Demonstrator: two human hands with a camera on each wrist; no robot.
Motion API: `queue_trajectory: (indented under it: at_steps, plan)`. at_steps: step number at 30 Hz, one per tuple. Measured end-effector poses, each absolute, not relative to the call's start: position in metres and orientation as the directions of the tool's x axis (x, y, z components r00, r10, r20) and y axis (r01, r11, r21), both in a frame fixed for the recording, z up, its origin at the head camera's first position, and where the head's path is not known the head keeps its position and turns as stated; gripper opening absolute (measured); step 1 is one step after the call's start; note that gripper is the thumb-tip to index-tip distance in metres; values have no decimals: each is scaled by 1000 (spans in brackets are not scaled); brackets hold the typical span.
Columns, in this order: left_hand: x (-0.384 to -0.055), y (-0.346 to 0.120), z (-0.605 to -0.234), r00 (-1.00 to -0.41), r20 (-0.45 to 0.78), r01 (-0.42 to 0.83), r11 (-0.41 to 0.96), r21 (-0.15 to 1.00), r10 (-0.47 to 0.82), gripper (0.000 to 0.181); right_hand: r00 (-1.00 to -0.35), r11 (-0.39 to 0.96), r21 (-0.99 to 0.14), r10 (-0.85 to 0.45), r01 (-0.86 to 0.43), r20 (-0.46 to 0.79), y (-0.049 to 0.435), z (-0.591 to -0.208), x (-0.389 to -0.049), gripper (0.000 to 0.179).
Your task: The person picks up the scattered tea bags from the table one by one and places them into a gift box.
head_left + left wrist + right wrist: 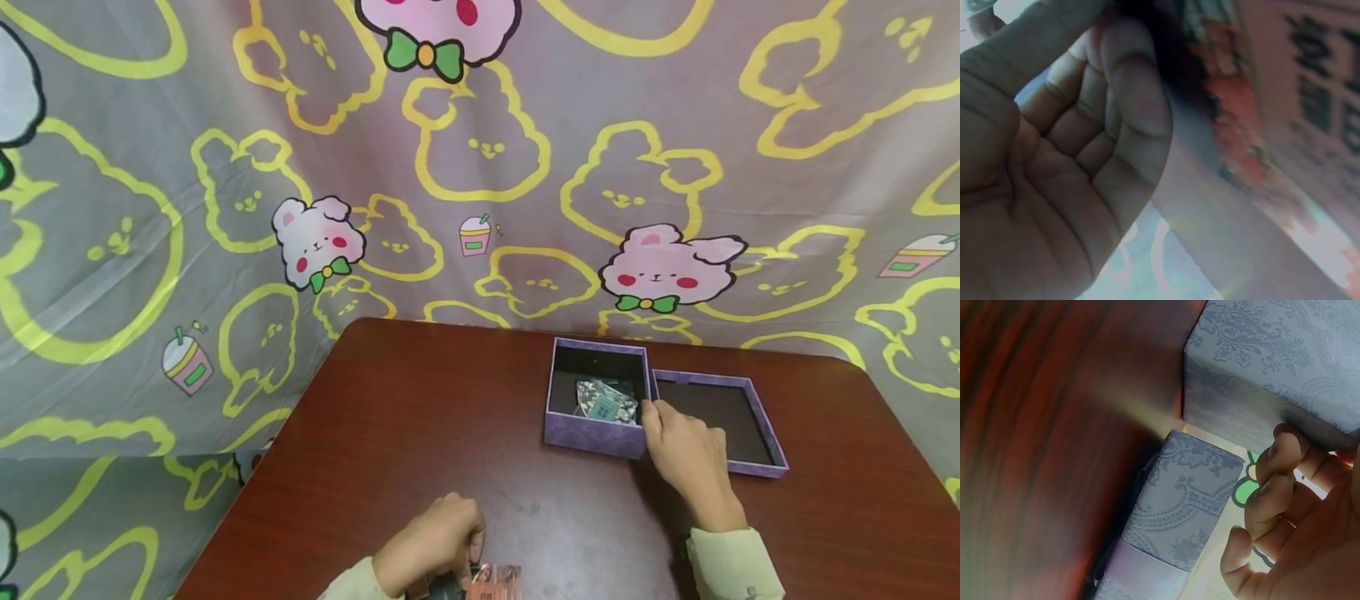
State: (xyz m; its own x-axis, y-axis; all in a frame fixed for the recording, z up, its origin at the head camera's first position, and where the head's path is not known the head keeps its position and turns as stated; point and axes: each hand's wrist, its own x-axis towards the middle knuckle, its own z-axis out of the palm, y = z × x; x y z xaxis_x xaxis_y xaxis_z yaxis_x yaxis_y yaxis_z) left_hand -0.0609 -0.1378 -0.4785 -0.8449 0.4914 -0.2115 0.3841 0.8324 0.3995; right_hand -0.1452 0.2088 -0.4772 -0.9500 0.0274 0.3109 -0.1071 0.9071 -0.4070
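Observation:
An open purple patterned box (592,435) stands on the table, its inside black. My right hand (690,458) grips the top of the box's right wall between thumb and index finger; the other fingers curl loosely in the right wrist view. Inside the box lies a clear packet (604,404) with a teal printed label. At the bottom edge of the head view, my left hand (442,537) pinches some printed card-like pieces (495,583), orange and dark, partly cut off by the frame. Large dark lettering on a printed face (1316,81) shows blurred in the left wrist view.
A shallow purple lid (750,429), dark inside, lies right of the box, close beside it. The brown wooden table (420,400) has rounded far corners. A grey cloth (487,292) with yellow outlines and rabbit faces hangs behind and to the left.

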Motion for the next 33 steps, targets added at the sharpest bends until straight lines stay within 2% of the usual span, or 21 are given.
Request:
queue_trajectory:
  at_steps: [4, 9, 15, 24, 30, 33]
  plan:
    - [-63, -140, -478, -828, -188, 427, 811, 400, 528, 38, -947, 907, -407, 33, -106, 320, 210, -476, -145, 44]
    - [-64, -142, -478, -801, -234, 433, 803, 411, 552, 35, -956, 906, -410, 28, -100, 294, 208, -477, -144, 45]
    - [-67, -146, -475, -771, -247, 409, 754, 515, 587, 30, -951, 910, -402, 29, -102, 306, 208, -478, -143, 44]
    - [-83, -151, -464, -740, -298, 271, 674, 688, 602, 27, -959, 907, -412, 35, -88, 282, 208, -478, -143, 45]
    - [-92, -153, -465, -743, -282, 232, 628, 743, 608, 23, -956, 905, -416, 36, -92, 291, 208, -478, -143, 45]
    - [-95, -152, -466, -734, -292, 149, 565, 812, 613, 22, -956, 905, -414, 33, -94, 290, 208, -477, -143, 45]
